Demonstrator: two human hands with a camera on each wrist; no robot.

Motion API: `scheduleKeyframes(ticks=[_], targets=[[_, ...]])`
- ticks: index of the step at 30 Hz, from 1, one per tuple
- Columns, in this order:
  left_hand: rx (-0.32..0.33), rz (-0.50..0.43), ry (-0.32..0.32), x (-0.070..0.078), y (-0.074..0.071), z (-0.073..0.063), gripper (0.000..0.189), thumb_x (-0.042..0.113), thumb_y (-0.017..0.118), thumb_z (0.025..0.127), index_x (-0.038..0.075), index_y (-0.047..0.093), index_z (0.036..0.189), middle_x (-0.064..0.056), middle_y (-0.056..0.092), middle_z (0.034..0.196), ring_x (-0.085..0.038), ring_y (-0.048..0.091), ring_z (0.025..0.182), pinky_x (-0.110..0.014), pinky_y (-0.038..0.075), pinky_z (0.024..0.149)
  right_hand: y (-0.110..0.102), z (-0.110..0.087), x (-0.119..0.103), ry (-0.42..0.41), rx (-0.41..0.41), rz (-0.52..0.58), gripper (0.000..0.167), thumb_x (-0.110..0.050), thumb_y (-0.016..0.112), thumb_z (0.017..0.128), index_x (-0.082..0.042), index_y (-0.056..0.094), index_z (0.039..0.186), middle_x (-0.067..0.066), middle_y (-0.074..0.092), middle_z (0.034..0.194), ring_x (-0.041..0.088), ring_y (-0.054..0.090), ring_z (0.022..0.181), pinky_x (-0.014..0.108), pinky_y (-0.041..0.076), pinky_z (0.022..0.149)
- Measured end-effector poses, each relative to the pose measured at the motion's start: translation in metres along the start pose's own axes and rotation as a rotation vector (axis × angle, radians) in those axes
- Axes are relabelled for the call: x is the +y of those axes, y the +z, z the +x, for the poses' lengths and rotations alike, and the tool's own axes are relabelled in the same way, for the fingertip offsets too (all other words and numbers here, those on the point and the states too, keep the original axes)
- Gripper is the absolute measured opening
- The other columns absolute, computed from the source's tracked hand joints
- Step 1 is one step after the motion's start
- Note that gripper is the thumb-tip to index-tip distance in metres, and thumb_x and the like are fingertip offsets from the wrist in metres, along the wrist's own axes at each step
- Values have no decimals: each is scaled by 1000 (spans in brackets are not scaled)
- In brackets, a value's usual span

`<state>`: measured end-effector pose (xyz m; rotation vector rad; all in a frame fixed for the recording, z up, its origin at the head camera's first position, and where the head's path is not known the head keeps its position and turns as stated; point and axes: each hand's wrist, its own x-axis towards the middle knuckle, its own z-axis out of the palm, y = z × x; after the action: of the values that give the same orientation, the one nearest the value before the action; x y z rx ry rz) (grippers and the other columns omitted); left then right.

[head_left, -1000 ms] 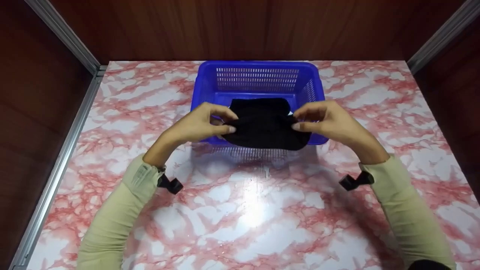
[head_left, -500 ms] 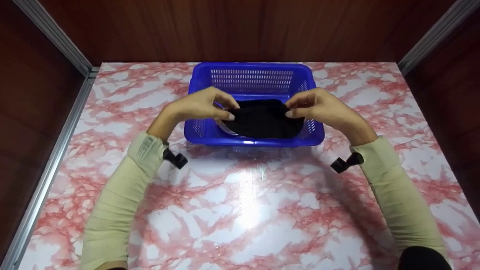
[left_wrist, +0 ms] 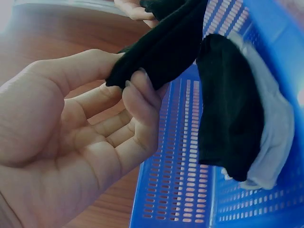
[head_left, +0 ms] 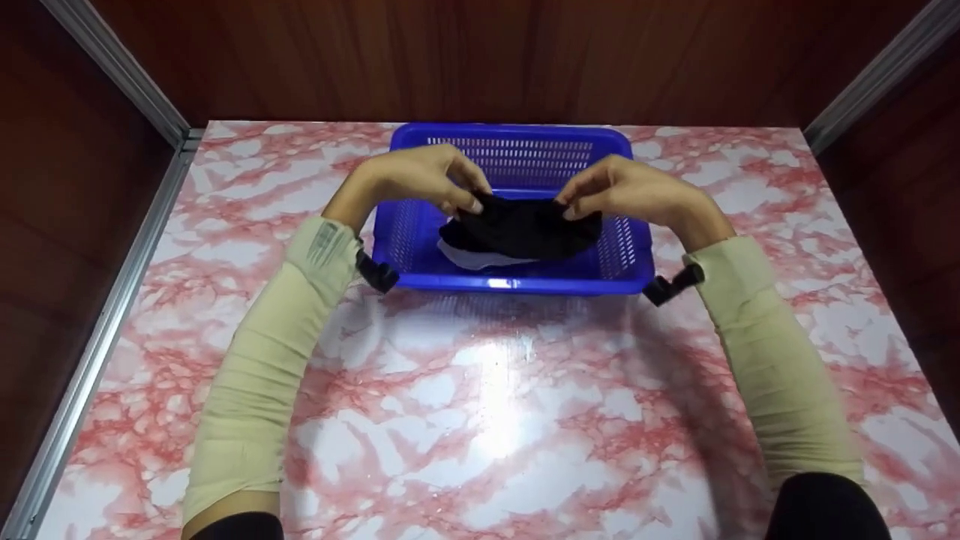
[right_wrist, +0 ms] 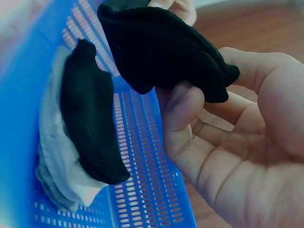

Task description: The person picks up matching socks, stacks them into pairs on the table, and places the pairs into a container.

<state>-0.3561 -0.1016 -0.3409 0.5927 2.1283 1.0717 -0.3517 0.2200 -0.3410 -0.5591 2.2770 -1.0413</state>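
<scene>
A folded black sock (head_left: 532,229) hangs stretched between both hands, over the inside of the blue plastic basket (head_left: 574,286). The left hand (head_left: 427,176) pinches one end of its upper edge between thumb and fingers, and the right hand (head_left: 637,191) pinches the other end. In the left wrist view, a second black sock (left_wrist: 228,104) lies in the basket on top of a white one (left_wrist: 278,133). The right wrist view also has a grey piece of fabric (right_wrist: 50,185) beneath the white one. From the head camera, the held sock partly hides this pile.
The basket has slotted walls and stands on a red-and-white marbled table (head_left: 480,420), near the dark wooden back panel (head_left: 480,60). Wooden side panels with metal strips (head_left: 97,330) flank the table. A small black wrist camera (head_left: 377,274) sits at each cuff.
Both hands have moved farther over the basket, carrying the black sock from above its front rim to above its inside. White fabric beneath it has come into sight.
</scene>
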Motion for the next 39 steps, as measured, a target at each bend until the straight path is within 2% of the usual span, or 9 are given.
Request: scheduleKeyframes(ticks=[9,15,17,19,23,27,29,34,39], targets=[[39,0,-15,5,-9,22,14,10,73,97,10,71,111,15,67,83,-2,54,67,-17,47,62,-12,23,5,86,-6,36,24,-15,67,98,-7,75,120,-11,74,93,-1,51,64,17,41,55],[17,-2,-95,4,-16,34,12,11,72,98,13,66,108,14,60,73,-2,51,59,-16,43,56,-15,34,14,117,-2,103,26,-12,61,101,-1,69,124,-7,71,102,1,62,83,16,52,70],[-1,-15,-140,1,-19,37,13,11,72,99,14,65,109,13,60,71,-2,51,58,-16,43,55,-15,37,16,113,0,118,19,-11,57,102,-1,67,115,-5,67,102,4,63,89,19,54,74],[-9,-21,-182,-2,-23,38,13,12,71,99,15,64,110,13,60,71,-2,53,58,-16,45,56,-14,39,19,105,-2,107,12,-12,55,102,-4,65,101,-5,62,95,6,60,85,21,54,72],[35,-13,-228,-11,-29,38,16,13,74,97,14,62,109,13,61,78,-1,56,62,-16,49,59,-12,44,21,114,-6,107,16,-12,54,102,-11,51,85,-4,49,82,10,51,78,28,55,71],[104,28,-244,-20,-31,38,19,16,79,94,15,63,104,14,58,80,0,53,63,-16,48,60,-11,47,22,156,-9,118,5,-12,54,102,-8,54,98,-2,52,87,12,53,81,31,59,75],[110,66,-258,-21,-32,38,22,19,82,92,16,62,101,14,56,77,-1,52,63,-16,49,61,-12,47,22,180,-17,120,8,-12,54,102,-6,55,107,0,58,94,12,56,83,32,60,77],[69,169,-288,-18,-31,39,27,24,84,90,14,61,100,14,55,68,-2,53,60,-18,47,61,-13,50,21,222,-37,97,16,-13,54,102,-4,56,116,3,64,106,12,60,85,34,60,81],[-40,160,-384,-13,-30,41,22,19,81,92,11,61,92,10,61,61,-2,57,57,-16,49,59,-12,56,17,233,-63,25,15,-15,56,102,-5,59,113,0,65,103,11,58,84,28,58,74]])
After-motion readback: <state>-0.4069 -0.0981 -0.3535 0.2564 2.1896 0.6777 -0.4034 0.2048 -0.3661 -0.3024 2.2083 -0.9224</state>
